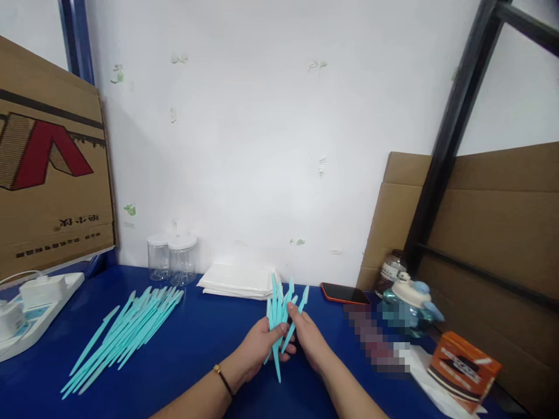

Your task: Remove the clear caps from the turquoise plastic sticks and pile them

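Observation:
My left hand (262,346) is closed around a fanned bunch of turquoise eyebrow razors (276,308), their tips pointing up and away from me. Close beside it on the right, my right hand (308,334) pinches a single eyebrow razor (301,305) between thumb and fingers, tilted to the right of the bunch. Some of the fingers are hidden behind the razors. On the table to the left lies a loose pile of the same razors (135,326), roughly parallel, with one slightly apart on its left side.
Against the wall stand clear lidded jars (182,259) and a stack of white sheets or bags (240,280). A phone (345,293), a brown-capped bottle (390,270), a teal jug (410,305) and an orange box (463,369) are on the right. A power strip (52,317) sits far left.

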{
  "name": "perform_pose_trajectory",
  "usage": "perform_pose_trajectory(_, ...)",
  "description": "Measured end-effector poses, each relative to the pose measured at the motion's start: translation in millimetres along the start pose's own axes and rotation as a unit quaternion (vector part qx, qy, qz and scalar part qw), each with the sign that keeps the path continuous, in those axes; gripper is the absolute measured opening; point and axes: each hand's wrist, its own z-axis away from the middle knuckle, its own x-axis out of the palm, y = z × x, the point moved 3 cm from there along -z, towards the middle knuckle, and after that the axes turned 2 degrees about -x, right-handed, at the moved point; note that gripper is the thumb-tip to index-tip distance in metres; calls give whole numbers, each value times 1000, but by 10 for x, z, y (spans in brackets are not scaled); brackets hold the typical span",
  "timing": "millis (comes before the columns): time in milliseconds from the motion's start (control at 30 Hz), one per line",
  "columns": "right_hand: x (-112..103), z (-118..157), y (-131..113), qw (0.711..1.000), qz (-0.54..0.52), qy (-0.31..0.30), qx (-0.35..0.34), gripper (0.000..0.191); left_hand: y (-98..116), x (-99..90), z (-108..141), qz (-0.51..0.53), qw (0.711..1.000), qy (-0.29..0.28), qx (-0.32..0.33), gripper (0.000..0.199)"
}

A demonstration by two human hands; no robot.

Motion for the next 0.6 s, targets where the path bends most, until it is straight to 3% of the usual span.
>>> perform_pose_trajectory(100, -6, -13, -26, 999, 12, -21, -26, 48, -24, -9, -12, 0, 1000, 0, -4, 47)
perform_pose_trajectory(233, -61, -42, -35, 998, 7, 25, -54, 47, -40, -37, -37, 19, 999, 26, -6, 41)
perform_pose_trajectory(367, -42, -55, 42, 997, -79, 17, -14, 44, -39, -44, -45, 25, 999, 28, -13, 37)
perform_pose_trajectory(467, -9, -68, 76, 997, -81, 0, -9, 40, -25, -43, -39, 19, 999, 23, -14, 37)
perform_pose_trajectory(600, -75, -136, 78, 990, -118, 74, -18, 35, -1, -49, -34, 19, 999, 26, -23, 36)
